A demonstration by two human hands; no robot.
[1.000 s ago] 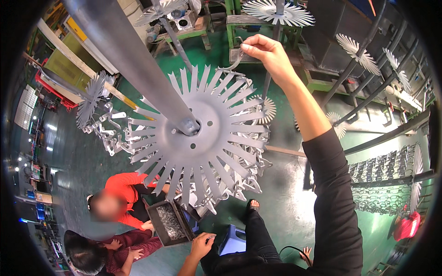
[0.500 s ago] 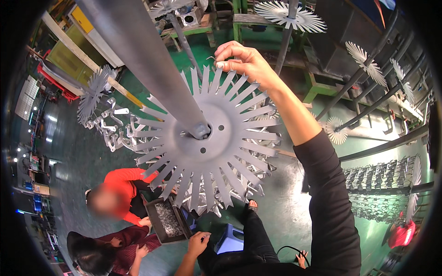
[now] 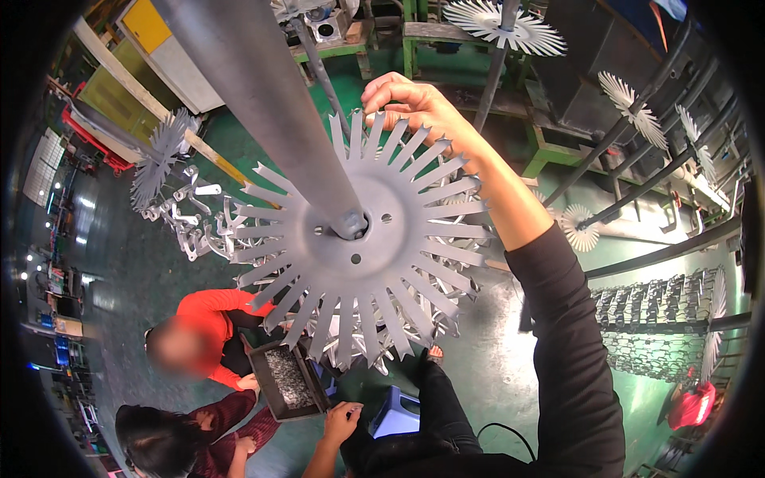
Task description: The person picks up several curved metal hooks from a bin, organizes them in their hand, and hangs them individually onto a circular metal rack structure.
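Observation:
A large grey metal disc [image 3: 390, 263] with many fork-ended blades around its rim hangs on a thick grey pole [image 3: 263, 103] before me. My right hand [image 3: 414, 103] reaches over its far edge, thumb and fingers pinched on a small bent metal hook at a blade tip; the fingers mostly hide the hook. Low in front of my body, my left hand [image 3: 343, 422] is closed with its fingers curled, and whatever they hold is too small to make out. Beneath the disc hang many shiny metal parts [image 3: 327, 319], partly covered by the blades.
Two people, in an orange-red top [image 3: 215, 319] and a dark red top [image 3: 239, 422], sit at lower left by a dark bin [image 3: 279, 382] of small metal pieces. A blue stool [image 3: 394, 414] stands near my legs. More bladed discs [image 3: 506, 28] on poles surround me.
The disc has turned slightly and shifted a little to the right. My right hand has moved slightly left, bringing the hook onto a blade tip. My left hand has barely moved.

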